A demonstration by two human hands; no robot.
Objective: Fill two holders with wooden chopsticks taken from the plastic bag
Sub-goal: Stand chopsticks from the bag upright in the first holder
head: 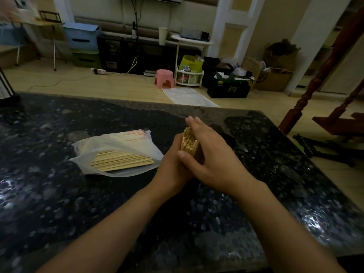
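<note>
Presently both hands, left [173,154] and right [208,152], clamp fingers round an upright bundle [189,143] on the table [59,194], right of the bag [118,152]; loosened grip would likely fan sticks out, holders unseen.

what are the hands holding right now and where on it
Both hands hold an upright bundle of pale wooden chopsticks. The left hand grips its lower part; the right hand cups its side, fingers reaching past the top ends.
</note>
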